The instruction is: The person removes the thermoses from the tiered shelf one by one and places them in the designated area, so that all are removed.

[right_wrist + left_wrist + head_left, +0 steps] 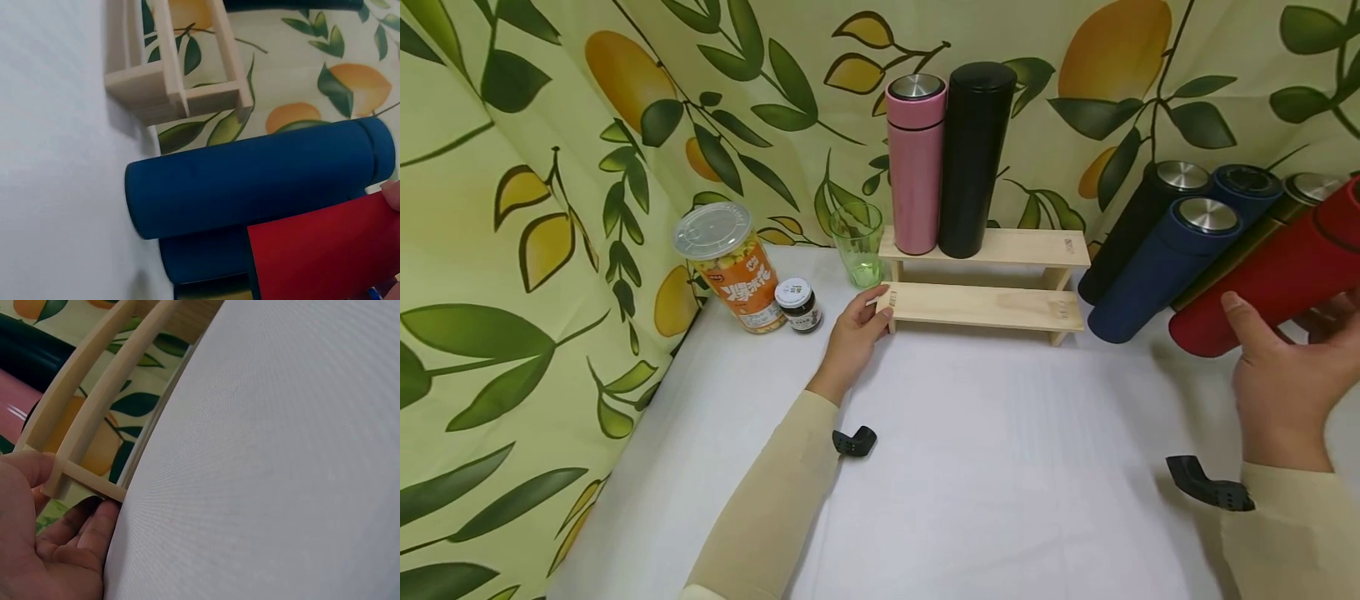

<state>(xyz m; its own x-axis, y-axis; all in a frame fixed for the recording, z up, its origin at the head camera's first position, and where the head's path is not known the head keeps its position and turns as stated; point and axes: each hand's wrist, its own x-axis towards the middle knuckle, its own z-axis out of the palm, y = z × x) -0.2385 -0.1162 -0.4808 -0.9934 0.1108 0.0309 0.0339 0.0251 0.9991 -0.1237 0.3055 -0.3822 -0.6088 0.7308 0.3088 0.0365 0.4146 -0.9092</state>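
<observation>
My left hand grips the left end of a two-step wooden shelf. In the left wrist view the thumb lies on the shelf's end, with the other fingers curled below. My right hand holds a red thermos flask at the far right. That flask is tilted, its base apart from the table. Beside it stand a blue flask, another blue flask, a black flask and an olive flask. A pink flask and a black flask stand on the upper step.
Left of the shelf are a green glass, a small dark jar with a white lid and a tub of popcorn. A white cloth covers the table. Patterned curtain hangs behind and at the left.
</observation>
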